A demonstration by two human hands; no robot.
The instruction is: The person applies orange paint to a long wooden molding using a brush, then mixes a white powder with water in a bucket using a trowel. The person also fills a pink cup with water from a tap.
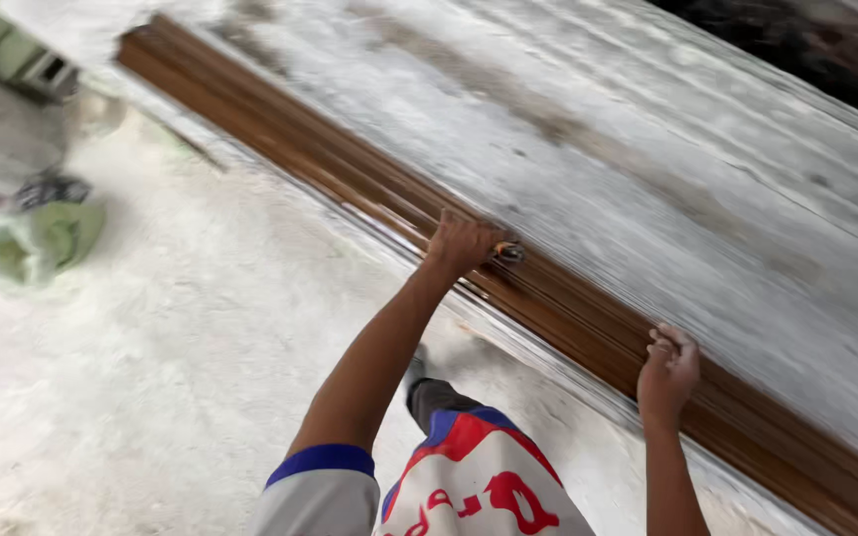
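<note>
A long brown wooden moulding strip (350, 179) lies diagonally along the edge of a dusty grey-white board surface (647, 159). My left hand (461, 242) grips the strip near its middle, and a small orange-and-metal object (508, 252) pokes out beside the fingers. My right hand (667, 369) rests on the strip further toward the lower right, fingers curled over its edge. Whether the small object is held by my left hand is unclear because of blur.
The floor (151, 347) is covered in pale sawdust. A green-white bag (37, 238) with a dark lump on top sits at the left. A greenish object (2, 40) stands in the top left corner. My leg and shoe (429, 392) show below.
</note>
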